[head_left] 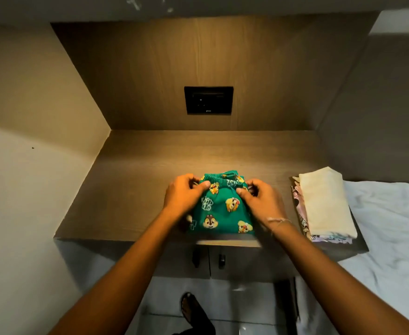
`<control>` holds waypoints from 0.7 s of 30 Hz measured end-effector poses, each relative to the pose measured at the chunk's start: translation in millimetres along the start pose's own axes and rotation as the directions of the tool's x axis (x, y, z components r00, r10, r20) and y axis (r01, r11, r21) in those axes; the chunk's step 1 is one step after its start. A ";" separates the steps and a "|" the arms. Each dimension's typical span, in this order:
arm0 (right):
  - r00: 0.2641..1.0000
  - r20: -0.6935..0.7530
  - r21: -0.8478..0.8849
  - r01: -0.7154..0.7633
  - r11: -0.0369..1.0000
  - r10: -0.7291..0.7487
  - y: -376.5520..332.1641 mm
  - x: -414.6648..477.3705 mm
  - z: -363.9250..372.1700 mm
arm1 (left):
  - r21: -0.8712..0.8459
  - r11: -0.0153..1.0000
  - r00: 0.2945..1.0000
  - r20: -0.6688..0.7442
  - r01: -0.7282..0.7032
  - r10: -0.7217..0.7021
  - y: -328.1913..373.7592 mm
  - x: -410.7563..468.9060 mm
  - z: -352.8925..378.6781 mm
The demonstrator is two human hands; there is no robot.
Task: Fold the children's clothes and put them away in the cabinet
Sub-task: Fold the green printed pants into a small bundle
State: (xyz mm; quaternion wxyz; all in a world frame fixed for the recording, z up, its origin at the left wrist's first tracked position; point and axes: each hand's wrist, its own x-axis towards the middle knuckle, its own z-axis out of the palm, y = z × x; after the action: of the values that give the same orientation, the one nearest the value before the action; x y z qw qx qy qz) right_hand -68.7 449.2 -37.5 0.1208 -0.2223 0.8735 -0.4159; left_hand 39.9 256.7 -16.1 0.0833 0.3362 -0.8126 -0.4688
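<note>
**Green cartoon-print shorts gripped at the waistband on a wooden counter**

The green cotton children's shorts with chipmunk cartoon faces (pixel 219 211) lie on the brown wood-grain countertop (pixel 131 189), close to its front edge and roughly at its middle. Nearest the camera, a foot in a dark sandal (pixel 191 308) stands on the pale tiled floor (pixel 235 301), and two bare forearms reach up from the bottom of the frame. Below the counter's front edge, two dark handles (pixel 208 259) sit side by side on the cabinet doors (pixel 247 264), which are closed. The person's left hand (pixel 185 193) is curled over the left end of the gathered elastic waistband, fingers bent and thumb pinching the cloth. The right hand (pixel 259 199), with a thin pale thread bracelet (pixel 277 221) at the wrist, is likewise closed on the right end of the waistband, thumb pressing into the fabric. The waistband end is turned away from the person and slightly bunched between the two hands; the rest of the shorts lies flat. At the right end of the countertop, well apart from the shorts, rests a stack of folded clothes (pixel 324 204): a cream fabric piece on top, with pink and lilac printed pieces showing beneath it. Just beyond the stack to the right spreads a rumpled white bedsheet (pixel 392 218). Farther back, the wood-grain rear panel (pixel 150 76) of the alcove carries a black rectangular socket plate (pixel 208 100), and a plain beige wall (pixel 29 105) closes the left side.
</note>
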 end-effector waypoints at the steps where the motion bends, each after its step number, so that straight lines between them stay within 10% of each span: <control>1: 1.000 0.001 -0.055 -0.018 0.998 0.018 -1.6 16.3 2.9 | 0.076 0.997 1.000 0.004 0.019 -0.019 4.5 17.6 3.5; 12: 0.975 -0.030 -0.368 -0.213 0.905 0.218 5.0 8.8 22.0 | 0.611 0.791 0.998 0.029 0.021 -0.049 -20.1 24.5 31.8; 17: 0.977 -0.129 -0.395 -0.208 0.895 0.170 -8.0 -4.3 44.5 | 0.521 0.854 0.999 0.029 0.003 -0.021 -13.7 16.2 42.1; 21: 0.969 -0.120 0.136 -0.198 0.971 0.214 -7.3 -12.5 48.3 | 0.032 0.999 0.996 0.092 0.016 -0.019 -5.8 10.3 36.6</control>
State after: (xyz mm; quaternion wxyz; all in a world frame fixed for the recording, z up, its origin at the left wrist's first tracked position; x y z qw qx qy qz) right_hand -36.6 418.8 -61.7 0.1179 -0.0940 0.8708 -0.4679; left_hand 18.3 274.2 -42.7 0.0360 0.3227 -0.8198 -0.4717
